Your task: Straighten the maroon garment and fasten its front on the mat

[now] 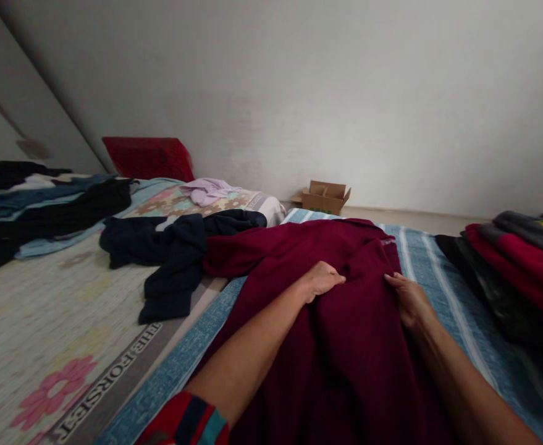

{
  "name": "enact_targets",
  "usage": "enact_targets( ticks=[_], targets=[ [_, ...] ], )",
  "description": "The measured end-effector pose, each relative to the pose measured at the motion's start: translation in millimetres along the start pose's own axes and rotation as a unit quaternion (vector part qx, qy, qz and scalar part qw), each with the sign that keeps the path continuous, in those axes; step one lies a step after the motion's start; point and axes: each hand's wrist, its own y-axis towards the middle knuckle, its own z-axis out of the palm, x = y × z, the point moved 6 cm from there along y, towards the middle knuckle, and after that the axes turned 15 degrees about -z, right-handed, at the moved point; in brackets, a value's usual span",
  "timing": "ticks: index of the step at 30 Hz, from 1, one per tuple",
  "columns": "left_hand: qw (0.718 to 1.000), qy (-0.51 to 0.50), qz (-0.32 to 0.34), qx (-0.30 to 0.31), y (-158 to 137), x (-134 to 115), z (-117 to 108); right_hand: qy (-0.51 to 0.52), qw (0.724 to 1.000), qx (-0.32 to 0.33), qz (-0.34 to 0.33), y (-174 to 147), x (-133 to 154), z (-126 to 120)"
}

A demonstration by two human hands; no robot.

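both hands pressed on maroon garment (345, 334), left hand (323, 279) fingers curled gripping fabric, right hand (408, 301) fingers flat

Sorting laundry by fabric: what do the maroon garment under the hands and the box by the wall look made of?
Maroon garment: looks like soft matte knit or fleece, with a fuzzy, shineless surface; exact fibre unclear. Box: brown corrugated cardboard by its look, flaps open.

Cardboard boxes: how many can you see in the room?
1. A single open cardboard box sits on the floor against the far wall, beyond the maroon garment under both hands. Others may be hidden behind the clothes piles.
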Motion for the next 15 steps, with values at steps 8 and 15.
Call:
enact_targets(
  ticks=[8,15],
  targets=[
    [0.991,-0.063,0.020,-0.113,-12.6,-3.7,-3.1,0.003,0.999,-0.023,0.024,3.4,-1.4,-4.1],
    [0.991,-0.129,-0.015,-0.028,-12.2,4.6,5.3,0.006,0.999,-0.020,0.033,7.6,-3.0,-8.2]
  ],
)
